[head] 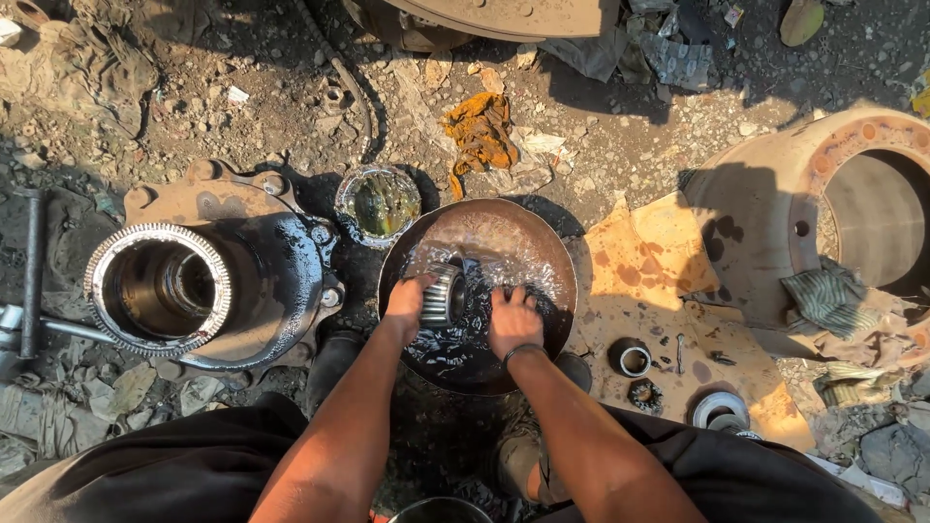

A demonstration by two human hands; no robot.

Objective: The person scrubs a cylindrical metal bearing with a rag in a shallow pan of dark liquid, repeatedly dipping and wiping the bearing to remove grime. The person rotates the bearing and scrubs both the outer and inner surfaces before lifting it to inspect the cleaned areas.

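Washing step in hand: the left hand (407, 302) grips a roller bearing (443, 294) over the dark-liquid basin (542, 247), the right hand (513, 323) rests spread in the liquid beside it, wheel hub (208, 281) at left.

Both hands work in a round metal basin (523, 242) of dark, oily liquid set on dirt ground. The left hand (407, 302) grips a roller bearing (443, 293) — half submerged. The right hand (513, 320) presses into the liquid beside it. A greasy wheel hub (208, 281) stands left; a brake drum (823, 213) and cardboard (659, 271) with small rings lie right.
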